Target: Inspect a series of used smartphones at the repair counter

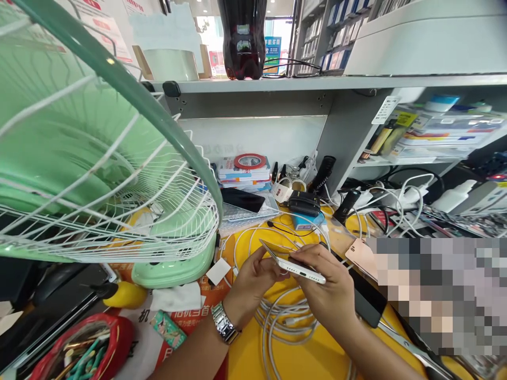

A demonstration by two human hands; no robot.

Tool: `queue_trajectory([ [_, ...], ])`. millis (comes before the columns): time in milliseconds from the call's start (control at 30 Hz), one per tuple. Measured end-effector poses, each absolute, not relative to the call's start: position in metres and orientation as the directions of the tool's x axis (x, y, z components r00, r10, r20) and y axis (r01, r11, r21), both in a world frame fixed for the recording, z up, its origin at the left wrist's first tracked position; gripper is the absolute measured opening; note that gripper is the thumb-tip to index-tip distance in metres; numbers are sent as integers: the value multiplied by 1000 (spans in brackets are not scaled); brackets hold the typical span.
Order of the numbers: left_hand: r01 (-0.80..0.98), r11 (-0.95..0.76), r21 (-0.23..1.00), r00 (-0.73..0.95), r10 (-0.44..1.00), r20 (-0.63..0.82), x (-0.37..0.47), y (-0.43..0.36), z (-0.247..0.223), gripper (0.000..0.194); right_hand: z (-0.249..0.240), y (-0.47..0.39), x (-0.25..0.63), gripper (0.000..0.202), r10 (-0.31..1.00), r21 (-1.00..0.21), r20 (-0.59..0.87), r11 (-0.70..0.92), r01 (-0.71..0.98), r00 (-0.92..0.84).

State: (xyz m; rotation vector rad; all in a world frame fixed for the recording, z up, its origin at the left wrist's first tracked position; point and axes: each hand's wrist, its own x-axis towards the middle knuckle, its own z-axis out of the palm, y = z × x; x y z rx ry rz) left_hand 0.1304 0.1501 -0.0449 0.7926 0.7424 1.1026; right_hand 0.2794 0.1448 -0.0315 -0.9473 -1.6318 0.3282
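A white phone is held between my two hands above the yellow tabletop, its edge with the port and speaker holes facing me. My left hand, with a metal watch on the wrist, has its fingers closed at the phone's left end. There a thin flat sheet or panel stands up at an angle; I cannot tell whether it is part of the phone. My right hand wraps round the phone's right side, fingers over its top. Under the hands lies a coil of pale cable.
A green fan with a white grille fills the left. A dark phone and scissors lie right. Behind are a black phone and red tape roll. A red bowl stands front left. A blurred patch covers the right side.
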Motion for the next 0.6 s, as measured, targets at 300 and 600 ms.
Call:
queue_trajectory([
  [300, -390, 196, 900, 182, 974, -134, 133, 146, -47, 74, -37, 144, 281, 10, 689, -618, 722, 602, 505, 63],
  [600, -141, 104, 984, 329, 943, -52, 131, 146, -57, 42, -36, 140, 278, 23, 629, -550, 777, 700, 457, -29],
])
